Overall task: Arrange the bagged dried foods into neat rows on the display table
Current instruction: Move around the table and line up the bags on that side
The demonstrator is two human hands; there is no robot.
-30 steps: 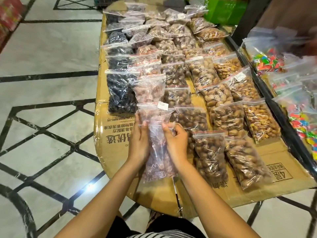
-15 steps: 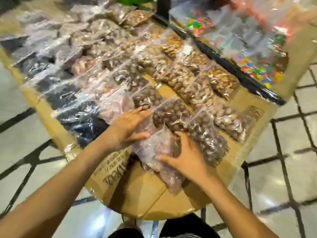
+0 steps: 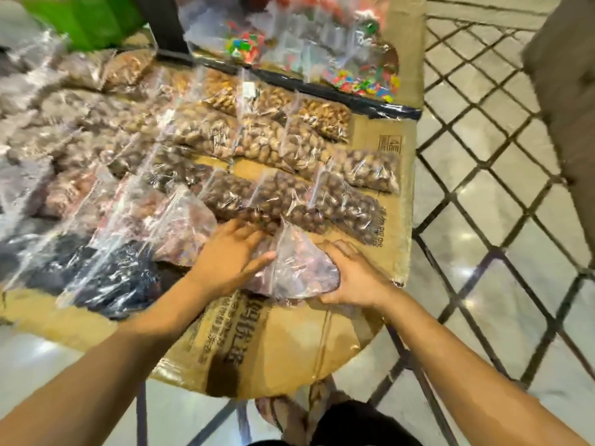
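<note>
A clear zip bag of reddish-brown dried food (image 3: 297, 268) lies on the cardboard-covered display table (image 3: 283, 342) near its front edge. My right hand (image 3: 352, 275) cups its right end with fingers curled around it. Flat on the bag's left part rests my left hand (image 3: 230, 255), fingers spread. Rows of bagged foods fill the table beyond: round brown nuts (image 3: 341, 207), lighter nuts (image 3: 277, 146), pinkish pieces (image 3: 180, 226) and dark fruit (image 3: 109, 278) at the left.
Bags of bright coloured sweets (image 3: 360, 78) lie past a black bar (image 3: 322, 91) on a neighbouring surface. A green container (image 3: 87, 17) stands at the back left. The table edge drops to tiled floor (image 3: 483, 194) on the right. A brown padded object (image 3: 566, 101) stands far right.
The view has swung right. The bag went from upright between both hands to lying on the cardboard, and my hands now press and cup it at the row's front end.
</note>
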